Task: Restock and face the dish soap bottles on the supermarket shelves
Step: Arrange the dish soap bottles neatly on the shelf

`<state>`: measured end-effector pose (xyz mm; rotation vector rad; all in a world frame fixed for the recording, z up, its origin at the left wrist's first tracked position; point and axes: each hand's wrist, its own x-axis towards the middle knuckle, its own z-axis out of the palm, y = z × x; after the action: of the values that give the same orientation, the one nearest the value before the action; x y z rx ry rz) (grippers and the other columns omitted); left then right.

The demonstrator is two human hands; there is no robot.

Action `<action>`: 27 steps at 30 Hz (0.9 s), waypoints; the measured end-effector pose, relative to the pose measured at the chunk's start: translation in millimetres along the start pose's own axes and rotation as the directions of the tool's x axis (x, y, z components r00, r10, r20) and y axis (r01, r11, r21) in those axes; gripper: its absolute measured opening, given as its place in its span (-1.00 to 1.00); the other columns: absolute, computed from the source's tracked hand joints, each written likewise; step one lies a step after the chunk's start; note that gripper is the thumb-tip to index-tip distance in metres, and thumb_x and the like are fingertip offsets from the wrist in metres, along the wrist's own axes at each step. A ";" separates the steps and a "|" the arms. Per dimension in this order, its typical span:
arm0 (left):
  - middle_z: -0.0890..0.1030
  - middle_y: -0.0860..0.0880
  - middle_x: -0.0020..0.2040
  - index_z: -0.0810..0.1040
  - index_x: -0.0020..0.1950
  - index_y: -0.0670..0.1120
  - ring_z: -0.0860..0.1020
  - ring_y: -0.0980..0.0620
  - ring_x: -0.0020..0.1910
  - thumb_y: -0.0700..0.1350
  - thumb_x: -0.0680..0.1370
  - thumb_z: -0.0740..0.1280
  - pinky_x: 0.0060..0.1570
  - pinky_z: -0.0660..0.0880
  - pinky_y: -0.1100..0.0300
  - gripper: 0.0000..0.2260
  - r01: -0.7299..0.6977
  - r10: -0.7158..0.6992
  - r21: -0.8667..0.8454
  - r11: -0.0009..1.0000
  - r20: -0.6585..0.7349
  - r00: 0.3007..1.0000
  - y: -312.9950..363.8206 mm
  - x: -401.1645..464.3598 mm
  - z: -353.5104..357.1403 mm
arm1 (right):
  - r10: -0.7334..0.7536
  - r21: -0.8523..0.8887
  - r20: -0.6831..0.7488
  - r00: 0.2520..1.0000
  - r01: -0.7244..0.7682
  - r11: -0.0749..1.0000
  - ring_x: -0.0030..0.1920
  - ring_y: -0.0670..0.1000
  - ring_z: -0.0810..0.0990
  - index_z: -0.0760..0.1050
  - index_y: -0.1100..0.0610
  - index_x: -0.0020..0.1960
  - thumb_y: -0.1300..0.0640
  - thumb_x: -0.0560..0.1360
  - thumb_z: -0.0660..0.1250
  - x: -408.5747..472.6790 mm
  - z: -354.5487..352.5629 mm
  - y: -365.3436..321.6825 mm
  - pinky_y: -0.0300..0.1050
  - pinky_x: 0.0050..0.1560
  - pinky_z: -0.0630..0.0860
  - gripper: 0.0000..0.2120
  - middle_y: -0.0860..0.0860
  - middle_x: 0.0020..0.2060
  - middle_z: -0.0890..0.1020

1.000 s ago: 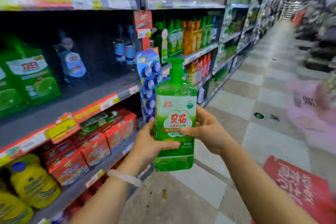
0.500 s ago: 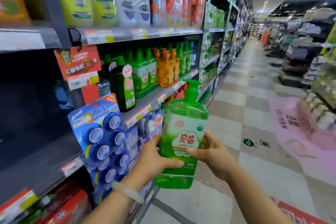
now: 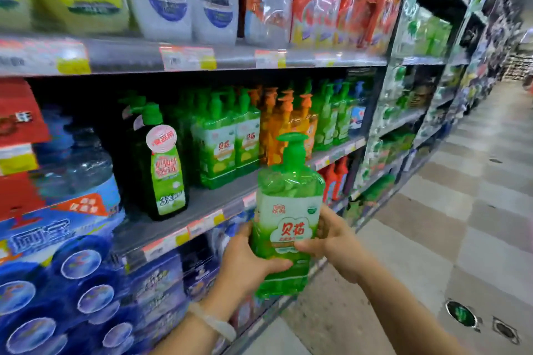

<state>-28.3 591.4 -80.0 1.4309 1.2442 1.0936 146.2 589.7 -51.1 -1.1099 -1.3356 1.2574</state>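
I hold a green pump bottle of dish soap upright in front of the shelf, label toward me. My left hand grips its left side with the thumb across the lower front. My right hand grips the right side, thumb on the label. On the middle shelf behind it stand matching green pump bottles, orange pump bottles and more green ones to the right. A dark green squeeze bottle stands alone further left, with bare shelf between it and the matching bottles.
Blue hanging packs of toilet cleaner cover the lower left. The top shelf carries large refill bags and jugs. Red bottles sit one shelf down. A tiled aisle floor runs to the right.
My view has swung right and up along the shelving, bringing the row of green and orange pump bottles close. Both hands keep the same grip on the bottle.
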 end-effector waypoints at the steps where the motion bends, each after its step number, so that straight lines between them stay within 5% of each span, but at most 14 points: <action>1: 0.65 0.10 -0.09 0.50 0.07 -0.01 0.59 0.27 -0.15 -0.30 0.16 0.62 -0.21 0.51 0.47 -0.43 0.004 -0.004 0.001 1.000 -0.048 0.999 2.3 9.8 2.7 | -0.009 -0.023 0.047 0.999 0.010 1.000 -0.01 -0.04 0.67 0.42 0.07 0.24 0.59 0.33 0.34 17.5 -5.6 -1.7 -0.18 -0.13 0.60 -0.38 0.01 0.02 0.67; 3: 0.64 0.10 -0.09 0.48 0.02 0.01 0.57 0.29 -0.18 -0.32 0.17 0.61 -0.20 0.51 0.47 -0.46 0.022 -0.020 0.012 1.000 -0.133 0.991 1.8 28.9 2.8 | -0.033 -0.070 0.127 0.991 0.042 0.997 0.01 -0.08 0.66 0.43 0.00 0.20 0.58 0.33 0.35 49.3 -10.4 -2.2 -0.20 -0.11 0.59 -0.37 -0.06 0.00 0.67; 8: 0.66 0.05 -0.05 0.47 0.13 -0.03 0.64 0.03 -0.04 -0.29 0.14 0.63 0.04 0.57 0.05 -0.36 0.039 -0.035 0.008 0.999 -0.306 0.951 -1.3 90.8 -3.4 | -0.116 -0.158 0.254 0.960 0.159 0.975 -0.01 -0.25 0.61 0.39 -0.03 0.23 0.56 0.31 0.39 127.1 -13.5 -6.0 -0.30 -0.10 0.55 -0.33 -0.17 -0.03 0.65; 12: 0.64 0.06 -0.12 0.48 0.17 -0.11 0.63 0.04 -0.13 -0.36 0.15 0.60 -0.01 0.58 0.09 -0.35 -0.017 0.018 0.006 1.000 -0.360 0.933 1.3 149.5 -4.9 | -0.173 -0.157 0.271 0.947 0.221 0.963 0.01 -0.31 0.58 0.29 0.07 0.38 0.55 0.33 0.39 183.7 -19.5 -13.0 -0.36 -0.08 0.53 -0.26 -0.17 0.07 0.58; 17: 0.62 0.15 -0.15 0.47 0.01 0.06 0.61 0.19 -0.14 -0.30 0.14 0.62 -0.19 0.53 0.39 -0.42 -0.051 0.070 0.058 0.997 -0.403 0.913 6.0 216.4 -3.8 | -0.189 -0.202 0.297 0.936 0.255 0.946 0.08 -0.18 0.61 0.30 0.05 0.37 0.50 0.34 0.41 254.2 -38.1 -16.8 -0.23 -0.01 0.57 -0.29 -0.13 0.08 0.61; 27: 0.61 0.06 0.05 0.51 0.19 -0.05 0.56 0.08 0.05 -0.19 0.11 0.65 0.03 0.45 0.23 -0.32 0.018 0.068 0.160 0.987 -0.516 0.854 -15.0 276.0 9.3 | -0.132 -0.178 0.385 0.913 0.214 0.961 0.20 -0.05 0.57 0.31 0.03 0.36 0.37 0.32 0.46 329.0 -54.3 15.7 -0.09 0.14 0.56 -0.31 -0.03 0.17 0.61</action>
<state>4.4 866.0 -81.9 1.3078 1.7310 1.4927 157.6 923.2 -48.0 -0.8987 -1.8528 1.2494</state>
